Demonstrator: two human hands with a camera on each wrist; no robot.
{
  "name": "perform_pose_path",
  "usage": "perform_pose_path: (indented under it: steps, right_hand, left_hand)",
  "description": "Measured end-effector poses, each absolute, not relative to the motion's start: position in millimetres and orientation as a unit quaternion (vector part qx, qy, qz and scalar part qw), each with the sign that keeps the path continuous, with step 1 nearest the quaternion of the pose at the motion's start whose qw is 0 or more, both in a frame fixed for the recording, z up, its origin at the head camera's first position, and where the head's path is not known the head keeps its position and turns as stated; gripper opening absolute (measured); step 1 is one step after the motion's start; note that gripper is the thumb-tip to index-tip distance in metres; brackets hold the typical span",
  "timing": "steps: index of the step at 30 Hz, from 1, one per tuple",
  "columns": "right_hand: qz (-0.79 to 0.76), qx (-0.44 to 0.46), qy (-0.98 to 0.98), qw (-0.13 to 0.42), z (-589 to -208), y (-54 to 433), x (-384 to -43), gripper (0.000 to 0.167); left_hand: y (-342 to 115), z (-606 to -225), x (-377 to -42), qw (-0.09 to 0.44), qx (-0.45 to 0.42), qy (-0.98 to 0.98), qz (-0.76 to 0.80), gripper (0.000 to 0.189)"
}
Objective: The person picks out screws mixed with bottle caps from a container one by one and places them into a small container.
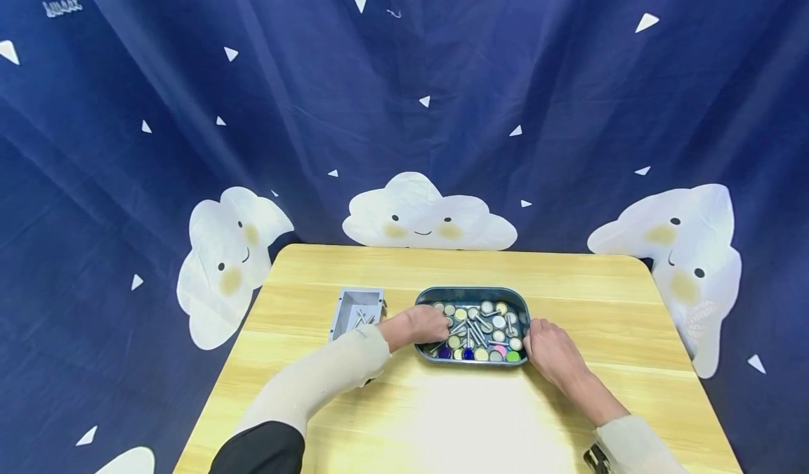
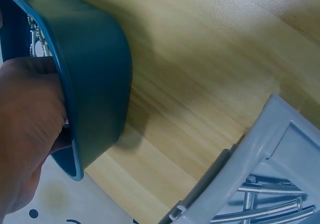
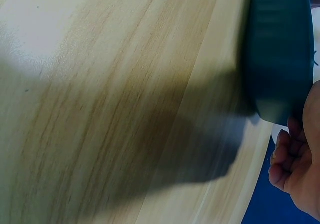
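A dark blue-green oblong tray (image 1: 470, 364) holds a mix of silver bolts (image 1: 475, 332) and small round discs (image 1: 498, 321), mostly pale, some purple, pink and green. My left hand (image 1: 430, 324) reaches over the tray's left end, its fingers down inside among the pieces. In the left wrist view the rim hides those fingertips, so I cannot tell what they hold. At the opposite end my right hand (image 1: 551, 347) grips the tray's rim, with several fingers (image 3: 285, 159) curled beside the outer wall in the right wrist view.
Left of the tray stands a small grey open box (image 1: 341, 312) with several silver bolts (image 2: 265, 211) lying in it. Both containers are on a light wood table (image 1: 468, 418). Behind it hangs a dark blue curtain (image 1: 316, 109) printed with clouds.
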State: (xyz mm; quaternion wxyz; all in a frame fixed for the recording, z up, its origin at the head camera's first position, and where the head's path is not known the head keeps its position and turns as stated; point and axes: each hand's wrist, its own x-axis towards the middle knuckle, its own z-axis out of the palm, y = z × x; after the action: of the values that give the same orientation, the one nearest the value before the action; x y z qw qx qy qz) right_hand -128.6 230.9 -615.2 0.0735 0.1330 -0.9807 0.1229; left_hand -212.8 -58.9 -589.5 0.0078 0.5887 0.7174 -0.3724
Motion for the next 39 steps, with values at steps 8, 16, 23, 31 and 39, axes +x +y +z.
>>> perform_pose_path:
  steps: [8, 16, 23, 31, 39]
  right_hand:
    - [0.128, 0.135, -0.980, 0.075, -615.1, 231.0, -128.0, 0.016]
    - [0.130, 0.137, -0.979, 0.074, -615.2, 231.8, -127.1, 0.015]
    - [0.132, 0.135, -0.979, 0.070, -614.3, 231.8, -126.9, 0.017]
    - [0.137, 0.137, -0.978, 0.076, -617.1, 232.8, -128.6, 0.017]
    - [0.132, 0.145, -0.976, 0.100, -619.3, 231.9, -127.8, 0.018]
  left_hand:
    - [-61.6, -585.7, -209.0, -0.005, 0.599, 0.709, -0.374, 0.018]
    - [-62.8, -579.1, -204.5, -0.018, 0.589, 0.722, -0.362, 0.018]
    - [-64.1, -575.1, -203.4, -0.035, 0.585, 0.731, -0.350, 0.020]
    - [-71.9, -555.2, -205.7, -0.056, 0.562, 0.771, -0.294, 0.022]
    - [-92.5, -539.6, -211.0, -0.068, 0.524, 0.817, -0.231, 0.020]
